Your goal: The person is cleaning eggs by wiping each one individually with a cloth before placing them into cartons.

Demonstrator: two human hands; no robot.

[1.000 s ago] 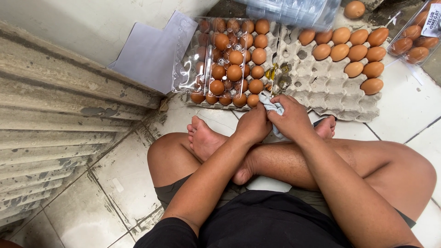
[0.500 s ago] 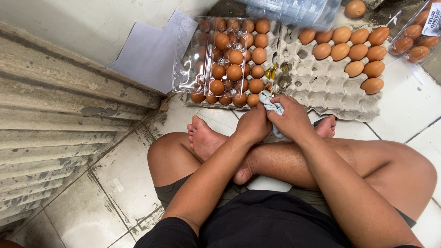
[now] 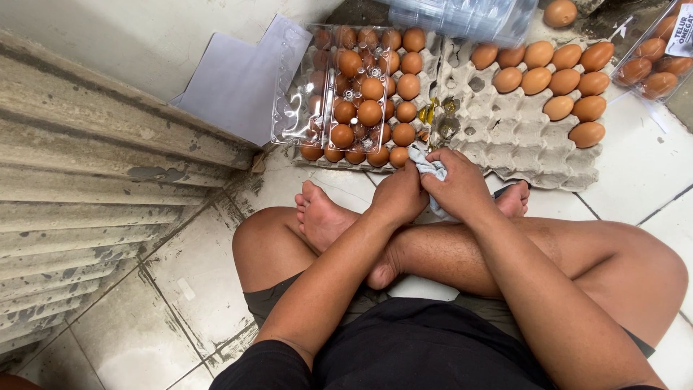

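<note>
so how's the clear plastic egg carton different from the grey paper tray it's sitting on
The clear plastic carton is see-through and glossy, hinged open, with brown eggs in it; the grey paper tray is dull, opaque pulp with no lid. The carton is smaller and lies on the tray's left part. The tray's middle cups are bare, with yolk smears, and eggs sit at its right. Both hold brown eggs in moulded cups.
</note>
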